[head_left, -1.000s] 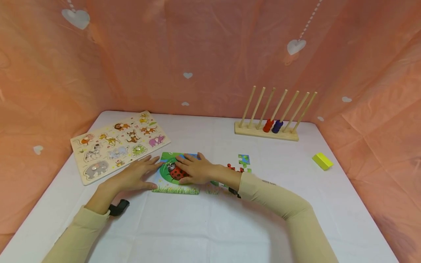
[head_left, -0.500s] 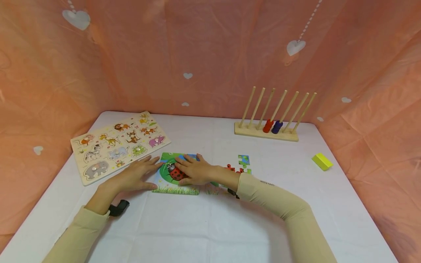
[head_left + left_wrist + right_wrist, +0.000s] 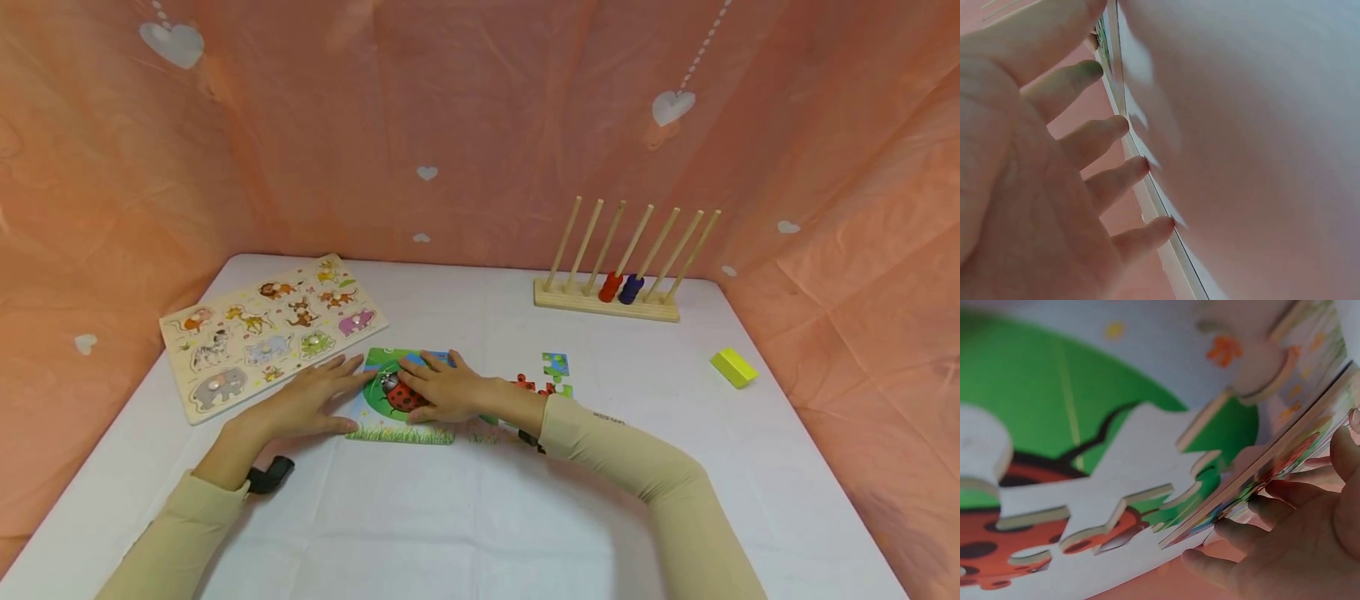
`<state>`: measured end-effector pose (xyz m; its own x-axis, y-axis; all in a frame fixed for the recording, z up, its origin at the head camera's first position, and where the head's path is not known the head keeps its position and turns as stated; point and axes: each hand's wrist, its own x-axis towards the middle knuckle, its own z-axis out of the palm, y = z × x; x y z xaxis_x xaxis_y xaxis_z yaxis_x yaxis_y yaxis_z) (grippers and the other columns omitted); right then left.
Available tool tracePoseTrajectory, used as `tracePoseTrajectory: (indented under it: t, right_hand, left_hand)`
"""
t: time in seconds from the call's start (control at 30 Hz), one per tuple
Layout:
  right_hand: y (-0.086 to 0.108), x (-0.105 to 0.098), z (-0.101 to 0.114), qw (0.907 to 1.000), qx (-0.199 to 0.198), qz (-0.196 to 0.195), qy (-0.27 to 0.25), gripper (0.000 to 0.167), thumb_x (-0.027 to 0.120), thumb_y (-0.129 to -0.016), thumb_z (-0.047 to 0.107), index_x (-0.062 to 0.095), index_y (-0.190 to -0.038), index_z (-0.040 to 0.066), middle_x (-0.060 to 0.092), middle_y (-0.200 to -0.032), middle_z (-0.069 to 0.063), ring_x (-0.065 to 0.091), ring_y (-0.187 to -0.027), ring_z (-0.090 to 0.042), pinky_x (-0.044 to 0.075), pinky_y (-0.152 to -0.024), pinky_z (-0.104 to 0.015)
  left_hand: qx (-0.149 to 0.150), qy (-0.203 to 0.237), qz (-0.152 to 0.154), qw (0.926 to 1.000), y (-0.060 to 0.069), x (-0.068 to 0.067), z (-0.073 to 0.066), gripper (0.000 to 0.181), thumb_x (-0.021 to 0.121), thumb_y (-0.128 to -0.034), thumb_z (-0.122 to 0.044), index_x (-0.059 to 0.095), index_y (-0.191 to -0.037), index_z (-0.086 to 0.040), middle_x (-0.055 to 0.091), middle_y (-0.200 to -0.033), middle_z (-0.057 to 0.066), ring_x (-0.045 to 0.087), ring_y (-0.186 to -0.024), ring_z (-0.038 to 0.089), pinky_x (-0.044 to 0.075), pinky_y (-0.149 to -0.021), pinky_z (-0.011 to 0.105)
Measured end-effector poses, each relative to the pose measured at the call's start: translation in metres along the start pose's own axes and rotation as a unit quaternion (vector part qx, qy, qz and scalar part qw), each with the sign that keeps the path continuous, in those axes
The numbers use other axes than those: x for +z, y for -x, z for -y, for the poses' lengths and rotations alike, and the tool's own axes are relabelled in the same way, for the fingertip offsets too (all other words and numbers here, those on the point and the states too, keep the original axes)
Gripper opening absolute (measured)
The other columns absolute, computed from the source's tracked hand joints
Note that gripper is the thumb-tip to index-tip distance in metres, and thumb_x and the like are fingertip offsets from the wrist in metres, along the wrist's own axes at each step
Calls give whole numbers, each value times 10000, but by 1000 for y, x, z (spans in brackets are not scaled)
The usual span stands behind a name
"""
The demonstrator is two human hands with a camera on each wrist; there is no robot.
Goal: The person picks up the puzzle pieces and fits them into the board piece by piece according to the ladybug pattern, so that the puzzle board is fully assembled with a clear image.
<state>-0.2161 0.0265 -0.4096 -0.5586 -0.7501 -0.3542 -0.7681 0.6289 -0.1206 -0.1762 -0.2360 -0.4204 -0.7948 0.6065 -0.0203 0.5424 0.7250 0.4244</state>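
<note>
In the head view a ladybug picture card [image 3: 397, 433] lies flat at the middle of the table. My right hand [image 3: 448, 393] rests on its right part with fingers spread, covering part of the ladybug. At the card's left edge is my left hand [image 3: 311, 402], fingers extended and thumb apart; it grips nothing. Just right of the card, partly under my right forearm, lie jigsaw pieces with red and green print [image 3: 525, 383]. The right wrist view shows these ladybug pieces [image 3: 1016, 534] close up, with gaps between them, beside my right hand [image 3: 1291, 540].
A wooden animal peg puzzle [image 3: 288, 354] lies at the back left. At the back right stands a wooden peg rack [image 3: 607, 308] with red and dark blue beads. A yellow block [image 3: 735, 367] sits near the right edge. Peach curtains with hearts border the table [image 3: 420, 533].
</note>
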Motion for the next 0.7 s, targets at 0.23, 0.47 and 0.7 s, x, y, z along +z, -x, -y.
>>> tracePoseTrajectory:
  t: [0.23, 0.47, 0.7]
  right_hand:
    - [-1, 0, 0, 10000, 38, 26, 63, 776, 421, -1012, 569, 145, -1611, 160, 9, -1674, 8, -1, -1528, -306, 96, -1183, -616]
    - [-1, -1, 0, 9999, 75, 65, 71, 764, 413, -1018, 564, 146, -1612, 164, 19, -1675, 10, -6, -1528, -312, 103, -1183, -614]
    - [11, -10, -17, 9993, 129, -183, -308, 770, 415, -1034, 532, 126, -1607, 108, 32, -1676, -38, -9, -1532, -275, 59, -1182, -624]
  left_hand:
    - [-11, 32, 105, 9999, 1, -1, -1, 743, 764, -865, -372, 482, -1473, -53, 300, -1551, 305, 222, -1401, 580, 205, -1026, 791]
    - [2, 23, 109, 9999, 1, 0, 1, 738, 760, -866, -382, 488, -1469, -55, 305, -1547, 309, 222, -1398, 584, 205, -1024, 793]
    - [-22, 20, 101, 9999, 1, 0, 1, 737, 759, -865, -385, 491, -1469, -59, 304, -1550, 301, 221, -1400, 582, 201, -1032, 786]
